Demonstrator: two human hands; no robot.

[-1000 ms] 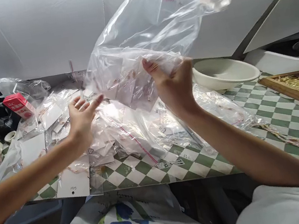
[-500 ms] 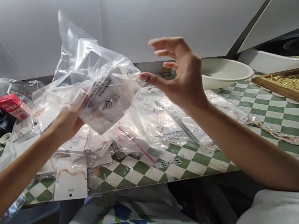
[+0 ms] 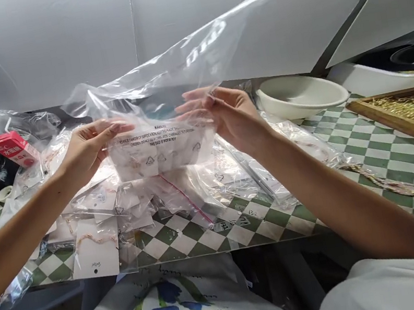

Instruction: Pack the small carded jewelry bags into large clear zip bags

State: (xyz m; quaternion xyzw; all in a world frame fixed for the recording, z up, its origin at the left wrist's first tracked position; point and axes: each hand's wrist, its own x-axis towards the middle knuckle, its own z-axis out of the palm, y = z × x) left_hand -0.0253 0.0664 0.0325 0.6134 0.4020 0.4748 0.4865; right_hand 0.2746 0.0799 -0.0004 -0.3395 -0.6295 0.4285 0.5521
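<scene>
A clear plastic bag point(image 3: 163, 154) with a printed suffocation warning hangs stretched between both hands above the table. My left hand point(image 3: 88, 145) pinches its left side between thumb and fingers. On the other side, my right hand point(image 3: 230, 116) grips the bag with thumb and fingertips. The bag's loose upper part rises to the right. Packed shapes show faintly inside, too unclear to name. Beneath lie several clear packets with white cards, and one white card point(image 3: 95, 247) bears a thin chain bracelet. A bag with a pink zip strip point(image 3: 186, 200) lies below the held one.
A red drink carton point(image 3: 15, 149) with a straw stands at the left. At the right are a white bowl point(image 3: 300, 97) and a wooden tray point(image 3: 403, 122) of small gold pieces. Beaded strands point(image 3: 384, 181) lie on the green-and-white checked table point(image 3: 380, 147).
My right hand has moved left and taken hold of the bag's right side. The bag is now spread out level, its loose top swung from left to right.
</scene>
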